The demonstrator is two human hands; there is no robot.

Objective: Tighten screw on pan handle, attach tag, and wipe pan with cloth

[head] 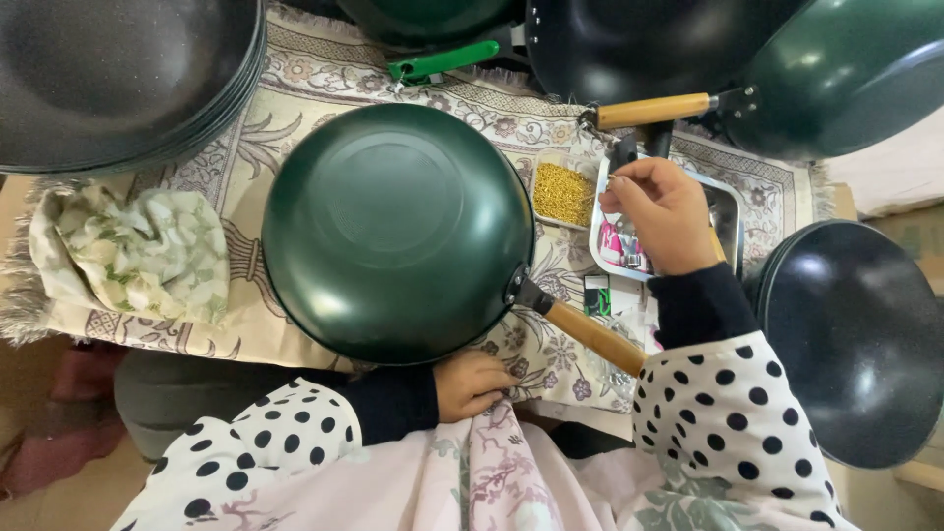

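Green pan (393,231) upside down at centre, wooden handle near right. Left hand (472,383) curled beneath near rim, grip unclear. Right hand (664,211) pinched shut (contents too small to identify) over white tray (612,258), beside brass screws (563,194).

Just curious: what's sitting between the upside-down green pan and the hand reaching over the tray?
In the head view, a small dish of yellow bits lies between the pan and the right hand, on the patterned cloth.

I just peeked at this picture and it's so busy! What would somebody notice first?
Probably the big dark green pan lying upside down in the middle on a patterned cloth, its wooden handle pointing lower right. The right hand reaches over a small tray beside a dish of tiny golden pieces, with more pans stacked around.
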